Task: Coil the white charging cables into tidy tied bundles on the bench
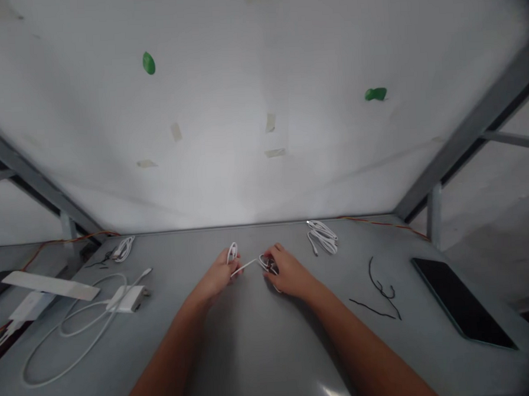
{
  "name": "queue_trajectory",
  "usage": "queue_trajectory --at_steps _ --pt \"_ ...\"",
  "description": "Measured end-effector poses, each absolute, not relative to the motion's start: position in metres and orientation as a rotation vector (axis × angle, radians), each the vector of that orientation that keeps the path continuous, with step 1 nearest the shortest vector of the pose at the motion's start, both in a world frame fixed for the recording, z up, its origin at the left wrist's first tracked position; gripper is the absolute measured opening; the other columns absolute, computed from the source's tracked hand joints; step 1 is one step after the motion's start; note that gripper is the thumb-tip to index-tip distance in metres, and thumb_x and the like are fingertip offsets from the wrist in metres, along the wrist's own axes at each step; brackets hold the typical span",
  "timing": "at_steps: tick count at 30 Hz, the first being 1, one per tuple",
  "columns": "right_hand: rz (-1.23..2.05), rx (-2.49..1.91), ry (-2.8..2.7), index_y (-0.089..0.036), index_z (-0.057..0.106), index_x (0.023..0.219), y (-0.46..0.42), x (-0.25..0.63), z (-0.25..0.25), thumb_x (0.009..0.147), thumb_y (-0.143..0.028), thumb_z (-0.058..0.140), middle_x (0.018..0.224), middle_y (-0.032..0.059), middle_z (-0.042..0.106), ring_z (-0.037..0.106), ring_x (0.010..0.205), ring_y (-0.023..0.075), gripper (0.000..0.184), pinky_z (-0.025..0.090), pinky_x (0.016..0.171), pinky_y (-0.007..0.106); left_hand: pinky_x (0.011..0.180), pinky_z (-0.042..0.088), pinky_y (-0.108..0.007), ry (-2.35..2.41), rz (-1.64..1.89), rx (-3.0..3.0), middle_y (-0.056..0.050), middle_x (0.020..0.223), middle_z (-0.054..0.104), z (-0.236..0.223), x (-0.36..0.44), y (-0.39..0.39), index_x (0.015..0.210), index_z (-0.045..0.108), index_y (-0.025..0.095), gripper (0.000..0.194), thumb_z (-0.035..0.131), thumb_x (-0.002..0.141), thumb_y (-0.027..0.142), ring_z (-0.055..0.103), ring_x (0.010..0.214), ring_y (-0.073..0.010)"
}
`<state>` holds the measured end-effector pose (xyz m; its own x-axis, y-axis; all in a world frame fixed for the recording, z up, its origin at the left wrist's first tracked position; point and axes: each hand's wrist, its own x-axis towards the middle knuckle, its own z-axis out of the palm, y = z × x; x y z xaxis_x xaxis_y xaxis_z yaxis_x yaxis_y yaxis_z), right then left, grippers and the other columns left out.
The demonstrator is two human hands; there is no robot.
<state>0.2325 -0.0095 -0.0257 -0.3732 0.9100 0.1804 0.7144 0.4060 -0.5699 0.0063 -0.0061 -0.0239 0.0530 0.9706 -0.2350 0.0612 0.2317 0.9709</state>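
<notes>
A thin white cable [245, 266] stretches between my two hands, above the grey tabletop. My left hand [219, 272] is closed on one part of it, and a small white loop stands up past the fingertips. On the other side my right hand [287, 270] grips more of the same cable, bunched in small loops under the curled fingers. Part of the cable is hidden inside both hands, so its ends cannot be made out. Behind my right hand a coiled white cable [323, 237] lies on the table near the wall.
A white charger [127, 298] with its looped cable lies at left, near a flat white strip [51, 285]. Another small cable bundle [124, 249] sits at the back left. Black twist ties [373, 309] and a dark phone [462, 301] lie at right. A white wall [228, 188] closes the back.
</notes>
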Motion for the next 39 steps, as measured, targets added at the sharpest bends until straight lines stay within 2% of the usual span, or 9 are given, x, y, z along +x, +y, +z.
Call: queue_trajectory --at_steps 5,8,11,17,23,27,33,36,39 --pt "0.568 -1.438 -2.126 -0.016 0.068 0.098 -0.01 0.226 -0.028 0.09 -0.008 0.066 0.105 0.0064 0.065 0.062 0.085 0.0155 0.011 0.047 0.08 0.027 0.067 0.044 -0.031 1.254 0.816 1.37 -0.004 0.085 0.068 -0.021 0.026 -0.012 0.101 0.067 0.022 0.042 0.076 0.079 0.057 0.061 0.075 -0.0223" --pt "0.6 -1.43 -2.006 -0.017 0.068 0.082 -0.006 0.224 -0.027 0.093 -0.012 0.064 0.091 0.003 0.064 0.059 0.079 0.0148 0.012 0.044 0.074 0.026 0.073 0.045 -0.034 1.296 0.851 1.571 -0.005 0.083 0.068 -0.02 0.036 -0.015 0.086 0.065 0.023 0.031 0.074 0.08 0.052 0.06 0.078 -0.0244" --pt "0.699 -1.366 -1.907 -0.018 0.067 0.077 -0.003 0.223 -0.027 0.094 -0.022 0.066 0.08 0.0001 0.064 0.057 0.073 0.015 0.018 0.042 0.069 0.026 0.073 0.044 -0.035 1.317 0.919 1.63 -0.003 0.075 0.062 -0.022 0.042 -0.016 0.074 0.059 0.024 0.035 0.06 0.089 0.056 0.056 0.074 -0.0232" --pt "0.954 -1.213 -1.834 -0.02 0.071 0.092 -0.005 0.226 -0.029 0.088 -0.025 0.071 0.085 -0.0002 0.071 0.063 0.078 0.0163 0.007 0.046 0.073 0.027 0.057 0.038 -0.031 1.276 1.145 1.298 0.003 0.064 0.05 -0.036 0.04 -0.007 0.094 0.066 0.021 0.051 0.057 0.086 0.071 0.044 0.055 -0.0164" --pt "0.947 -1.276 -1.878 -0.02 0.073 0.102 0.0 0.236 -0.028 0.086 -0.017 0.061 0.072 -0.0026 0.066 0.059 0.066 0.0156 0.02 0.044 0.066 0.026 0.08 0.054 -0.034 1.032 1.363 0.9 -0.009 0.099 0.073 -0.032 0.027 0.002 0.108 0.068 0.02 0.053 0.078 0.077 0.062 0.069 0.091 -0.0235" --pt "0.721 -1.469 -1.777 -0.02 0.068 0.086 0.008 0.246 -0.03 0.096 -0.024 0.051 0.075 0.0032 0.067 0.06 0.071 0.0193 0.021 0.043 0.068 0.03 0.078 0.057 -0.034 0.988 1.341 0.749 -0.002 0.083 0.066 -0.023 0.02 0.002 0.105 0.068 0.019 0.052 0.085 0.073 0.056 0.066 0.079 -0.0184" --pt "0.551 -1.524 -1.665 -0.016 0.063 0.117 0.009 0.247 -0.033 0.097 -0.026 0.047 0.075 0.0009 0.062 0.059 0.069 0.0199 0.027 0.043 0.067 0.031 0.061 0.046 -0.025 1.095 1.309 0.86 0.003 0.079 0.058 -0.017 0.027 -0.005 0.094 0.064 0.02 0.059 0.089 0.063 0.065 0.057 0.069 -0.0133" --pt "0.556 -1.501 -1.786 -0.017 0.063 0.118 0.006 0.241 -0.036 0.091 -0.031 0.061 0.078 -0.0002 0.061 0.059 0.071 0.0195 0.031 0.046 0.071 0.032 0.058 0.041 -0.025 1.217 1.255 1.021 0.005 0.072 0.058 -0.021 0.031 -0.007 0.091 0.062 0.021 0.054 0.089 0.064 0.059 0.054 0.062 -0.0126" --pt "0.491 -1.489 -1.837 -0.016 0.062 0.123 0.006 0.24 -0.04 0.081 -0.021 0.068 0.084 0.0013 0.063 0.062 0.078 0.0207 0.043 0.049 0.08 0.035 0.057 0.04 -0.026 1.395 1.169 1.165 0.006 0.066 0.058 -0.03 0.026 -0.004 0.084 0.06 0.021 0.048 0.091 0.059 0.048 0.054 0.058 -0.0139"
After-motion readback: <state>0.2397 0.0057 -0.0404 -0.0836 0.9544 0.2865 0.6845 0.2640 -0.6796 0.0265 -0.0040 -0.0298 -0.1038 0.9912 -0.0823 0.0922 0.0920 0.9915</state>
